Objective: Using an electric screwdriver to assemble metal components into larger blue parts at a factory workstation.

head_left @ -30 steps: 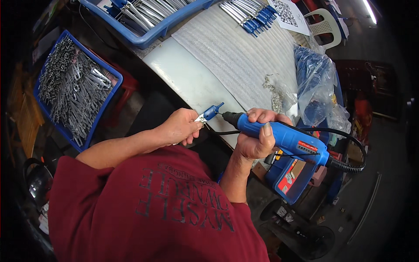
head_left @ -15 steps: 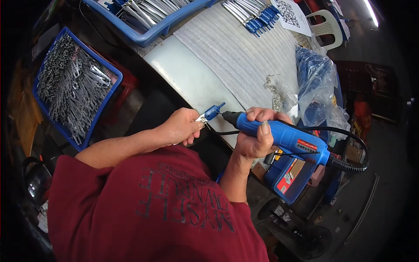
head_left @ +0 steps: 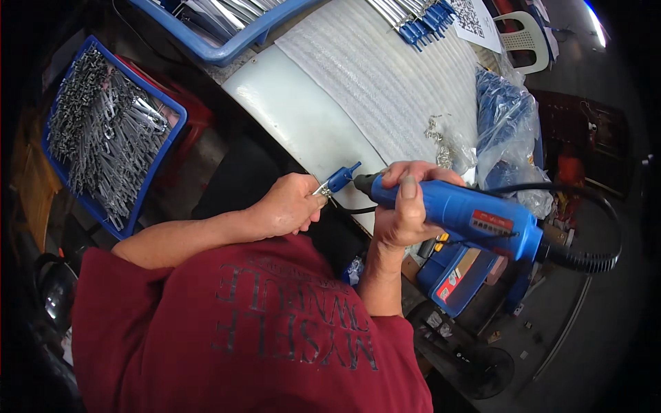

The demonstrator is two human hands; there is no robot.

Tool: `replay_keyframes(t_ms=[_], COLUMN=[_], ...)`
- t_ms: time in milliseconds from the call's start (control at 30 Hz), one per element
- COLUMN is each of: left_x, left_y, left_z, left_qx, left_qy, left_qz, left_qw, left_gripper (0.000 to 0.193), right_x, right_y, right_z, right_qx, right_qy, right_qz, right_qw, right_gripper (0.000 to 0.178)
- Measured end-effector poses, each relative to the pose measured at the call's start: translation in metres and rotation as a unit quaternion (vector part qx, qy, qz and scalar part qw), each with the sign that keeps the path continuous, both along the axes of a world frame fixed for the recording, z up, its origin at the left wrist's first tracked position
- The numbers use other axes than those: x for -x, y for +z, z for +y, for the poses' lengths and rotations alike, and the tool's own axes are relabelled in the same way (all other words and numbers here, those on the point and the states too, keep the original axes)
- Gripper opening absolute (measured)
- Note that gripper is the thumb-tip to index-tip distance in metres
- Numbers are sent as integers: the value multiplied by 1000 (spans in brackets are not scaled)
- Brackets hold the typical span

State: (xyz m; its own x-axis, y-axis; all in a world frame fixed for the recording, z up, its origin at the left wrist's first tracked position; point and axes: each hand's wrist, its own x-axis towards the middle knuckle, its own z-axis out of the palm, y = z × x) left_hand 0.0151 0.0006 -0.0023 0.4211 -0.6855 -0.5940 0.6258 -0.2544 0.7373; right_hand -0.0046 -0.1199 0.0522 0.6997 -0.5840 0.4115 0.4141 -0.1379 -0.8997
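Note:
My left hand is closed around a slim silver metal part with a blue end piece, whose thin blue tip points up and right over the table's edge. In my right hand lies a blue electric screwdriver with a black nose and a black cable, held nearly level. The nose is close to the blue end piece; whether the bit touches it I cannot make out. Small metal bits show beside my left fingertips. On the table's far side lies a row of similar silver parts with blue ends.
A blue tray of loose metal parts stands at left, and another blue crate at the far edge. Foam sheet covers the white table. Clear plastic bags, small metal pieces and a blue bin are at right.
The screwdriver has shifted slightly right, its rear end lower and its cable swung outward. Its nose has drawn back a little from the blue end piece. My left hand keeps its hold.

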Motion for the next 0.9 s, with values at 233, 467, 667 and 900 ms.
replay_keyframes(t_ms=[233, 467, 667, 900], left_x=[2, 4, 2, 2], left_y=[1, 3, 5, 6], left_z=[1, 1, 3, 3], left_qx=[-6, -2, -3, -11], left_qy=[-7, 1, 6, -1], left_qz=[2, 3, 8, 3], left_qw=[1000, 1000, 1000, 1000], left_gripper=[17, 17, 15, 18], right_x=[2, 2, 0, 1], right_y=[2, 10, 9, 5], right_z=[4, 3, 2, -1], right_qx=[0, -47, -54, -56], right_qy=[33, 32, 34, 43], right_qz=[13, -6, -17, -24], right_qw=[999, 998, 998, 997], right_gripper=[35, 37, 38, 40])
